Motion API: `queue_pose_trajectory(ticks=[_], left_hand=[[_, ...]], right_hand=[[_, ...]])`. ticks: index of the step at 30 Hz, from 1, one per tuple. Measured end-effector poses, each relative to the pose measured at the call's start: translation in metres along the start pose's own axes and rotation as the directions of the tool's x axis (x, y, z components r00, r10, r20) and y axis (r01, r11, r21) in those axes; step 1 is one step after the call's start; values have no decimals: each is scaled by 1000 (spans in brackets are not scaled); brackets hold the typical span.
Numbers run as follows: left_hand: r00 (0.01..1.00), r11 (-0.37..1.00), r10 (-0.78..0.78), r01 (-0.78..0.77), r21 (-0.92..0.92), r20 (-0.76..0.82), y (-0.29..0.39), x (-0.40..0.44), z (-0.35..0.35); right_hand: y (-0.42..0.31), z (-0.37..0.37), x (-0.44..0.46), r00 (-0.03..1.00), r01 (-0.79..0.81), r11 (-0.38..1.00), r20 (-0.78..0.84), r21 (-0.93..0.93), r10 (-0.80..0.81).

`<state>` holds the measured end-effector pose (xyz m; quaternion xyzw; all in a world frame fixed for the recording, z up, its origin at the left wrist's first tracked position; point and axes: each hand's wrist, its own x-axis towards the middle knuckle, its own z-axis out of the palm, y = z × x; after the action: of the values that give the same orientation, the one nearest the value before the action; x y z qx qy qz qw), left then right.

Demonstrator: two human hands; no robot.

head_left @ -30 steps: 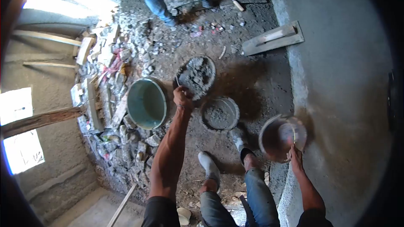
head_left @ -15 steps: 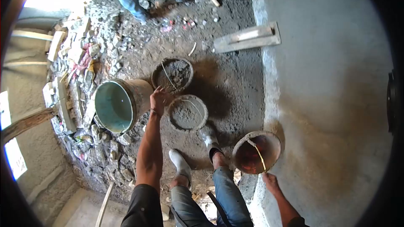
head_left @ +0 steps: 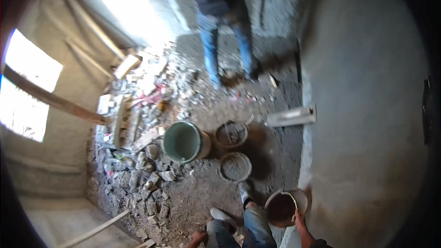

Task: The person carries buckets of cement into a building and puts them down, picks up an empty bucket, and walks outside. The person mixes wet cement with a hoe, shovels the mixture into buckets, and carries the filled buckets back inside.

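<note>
At the lower right, my right hand (head_left: 299, 219) is closed on the yellowish handle of an empty-looking bucket (head_left: 280, 209), tilted beside the wall. My left hand (head_left: 198, 237) is low near my left knee, blurred, and its fingers cannot be made out. Ahead of my boots, a round bucket of grey mix (head_left: 235, 167) stands on the ground. A second bucket with grey mix (head_left: 231, 134) is just beyond it. To their left is a large bucket with a green inside (head_left: 182, 142).
A person in jeans (head_left: 223, 23) stands beyond the buckets. A long metal float (head_left: 292, 116) lies by the right wall (head_left: 363, 110). Broken rubble (head_left: 142, 170) covers the left ground, and a wooden beam (head_left: 55, 98) juts in from the left.
My left hand has let go of the far bucket's handle and drawn back towards my knee. My right hand still holds its bucket. The view has tilted up, showing more of the other person.
</note>
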<state>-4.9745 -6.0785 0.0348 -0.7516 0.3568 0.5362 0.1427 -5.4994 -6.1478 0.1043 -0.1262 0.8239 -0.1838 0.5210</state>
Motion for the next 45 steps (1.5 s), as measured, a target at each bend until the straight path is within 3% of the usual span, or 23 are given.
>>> queue_pose_trajectory(ticks=[1, 3, 5, 7, 10, 13, 17, 19, 20, 22, 24, 25, 27, 28, 30, 31, 33, 35, 36, 38, 41, 43, 45], left_hand=[[999, 999, 7, -9, -43, -44, -2, -21, -2], [984, 911, -171, 136, -390, -56, -18, -53, 9], [947, 672, -320, 247, -699, 27, -34, -83, 30], [982, 410, -147, -50, -911, -120, -31, -113, 41], [955, 136, -161, -230, -964, -251, -25, -154, 59], [928, -120, -192, -344, -931, -318, -59, -165, 120], [870, -110, -350, -407, -907, -348, -120, -184, 229], [782, -246, -605, -364, -899, -151, -138, -228, 265], [730, -365, -674, -463, -808, -114, -153, -238, 294], [512, 21, -840, -304, -952, -182, -170, -298, 320], [464, -466, -861, -559, -686, 206, -187, -300, 378], [453, -494, -856, -574, -653, 249, -183, -299, 409], [439, -546, -829, -770, -329, 347, -182, -320, 433], [433, -550, -819, -780, -299, 378, -175, -325, 442], [523, -578, -754, -815, -25, 397, -168, -325, 461], [522, -633, -686, -771, -64, 507, -163, -341, 446], [544, -653, -639, -757, -10, 544, -167, -341, 443], [591, -686, -583, -725, 51, 558, -179, -345, 444], [591, -687, -574, -724, 58, 566, -189, -348, 447], [617, -636, -627, -758, 145, 475, -215, -354, 452], [593, -646, -604, -755, 107, 533, -263, -368, 461], [610, -707, -577, -706, 42, 543, -276, -375, 483], [560, -661, -565, -747, 74, 606, -294, -395, 480]], right_hand=[[6, 8, 5, 999, 34, 999, 12, -4, -34], [-8, 21, 16, 991, 124, 992, 54, -32, -122], [-30, 34, 14, 998, -41, 990, 45, -134, 47], [-45, 45, 27, 986, 41, 983, 164, -180, -11], [-89, 65, 8, 939, 183, 924, 339, -336, -63], [-117, 104, -19, 920, 246, 928, 368, -278, -133], [-113, 169, -37, 792, 491, 776, 573, -395, -210], [-117, 214, -82, 761, 615, 542, 611, -572, -219], [-116, 238, -90, 730, 673, 419, 638, -610, -244], [-108, 290, -113, 671, 742, 228, 698, -631, -250], [-92, 342, -146, 490, 869, 26, 853, -494, -178], [-81, 361, -153, 467, 880, -21, 871, -475, -152], [-57, 424, -161, 364, 906, -204, 929, -370, -64], [-43, 457, -165, 317, 908, -284, 948, -308, -17], [-10, 474, -229, 259, 908, -360, 963, -216, 75], [14, 445, -327, 244, 912, -364, 963, -187, 117], [47, 520, -285, 149, 874, -480, 984, -83, 101], [90, 509, -375, -73, 830, -544, 991, 124, 115], [111, 523, -395, -70, 826, -549, 990, 128, 125], [148, 555, -430, 65, 833, -531, 925, 156, 374], [219, 581, -486, -59, 715, -611, 900, 341, 432], [254, 602, -503, -52, 620, -652, 852, 436, 521], [297, 615, -540, -60, 527, -661, 800, 534, 597]])
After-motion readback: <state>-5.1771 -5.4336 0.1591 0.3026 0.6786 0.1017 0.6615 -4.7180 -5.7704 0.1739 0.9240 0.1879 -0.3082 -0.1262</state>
